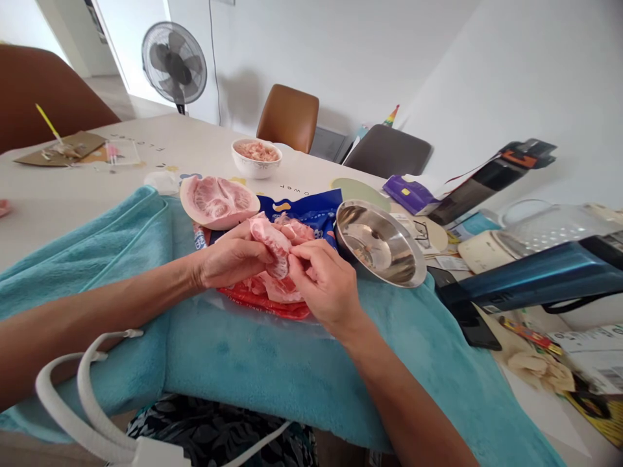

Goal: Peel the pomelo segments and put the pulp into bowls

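The only writing I can make out from here is printed on the pale table [146, 146]: upside-down letters near the white bowl [256, 158] that look like "ower", and a fainter, unreadable line further left. The blue packet [311, 214] under the fruit carries white and yellow print too small to read, and the papers [598, 357] at the far right show barcodes and fine text I cannot read.

The person's left hand [228, 259] is curled around a pink pomelo segment [272, 243], thumb and fingers closed on it. The right hand [326, 282] meets it from the other side, its fingertips [296, 263] pinching the segment's edge. The segment is held just above a red and clear plastic bag [272, 303] lying on a teal towel [253, 363]. Half a pomelo [218, 201], cut face up, rests just behind the hands, and a steel bowl [380, 243] sits tilted just right of them. The white bowl beyond holds pink fruit pieces.

The table is cluttered on the right with a purple packet [411, 194], a dark phone [467, 318] and a glass jug [545, 227]. Brown chairs [288, 117], a standing fan [174, 63] and plain white walls ring the room.
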{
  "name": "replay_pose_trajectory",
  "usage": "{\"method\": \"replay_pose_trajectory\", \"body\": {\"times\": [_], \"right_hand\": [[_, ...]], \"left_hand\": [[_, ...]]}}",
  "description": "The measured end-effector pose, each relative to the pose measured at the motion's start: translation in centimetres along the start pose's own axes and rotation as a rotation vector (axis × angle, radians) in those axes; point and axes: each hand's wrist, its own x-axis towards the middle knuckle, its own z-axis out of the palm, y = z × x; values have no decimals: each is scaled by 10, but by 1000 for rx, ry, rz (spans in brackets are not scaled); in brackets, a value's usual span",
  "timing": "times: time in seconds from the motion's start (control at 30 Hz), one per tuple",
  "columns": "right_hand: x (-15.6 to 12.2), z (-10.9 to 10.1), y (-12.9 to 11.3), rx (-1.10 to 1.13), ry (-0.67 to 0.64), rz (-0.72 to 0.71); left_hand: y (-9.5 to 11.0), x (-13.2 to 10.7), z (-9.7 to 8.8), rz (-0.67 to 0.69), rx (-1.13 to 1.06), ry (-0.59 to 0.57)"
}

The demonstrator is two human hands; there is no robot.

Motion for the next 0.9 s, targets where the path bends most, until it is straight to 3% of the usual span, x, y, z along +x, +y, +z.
{"method": "replay_pose_trajectory", "body": {"times": [0.1,0.2,0.4,0.53,0.73,0.9], "right_hand": [[-3,8,1,-125,40,-28],[-3,11,0,-113,71,38],[6,-3,-9,401,-75,541],[9,-3,-5,670,-54,756],[7,3,-6,688,-60,773],[8,3,-12,688,-99,754]], "left_hand": [[-2,0,2,31,54,-1],[-2,-1,4,25,47,15],[1,-1,5,-28,-95,-11],[0,3,4,-13,-59,5],[-2,3,5,26,122,-71],[-2,1,5,16,220,-24]]}}
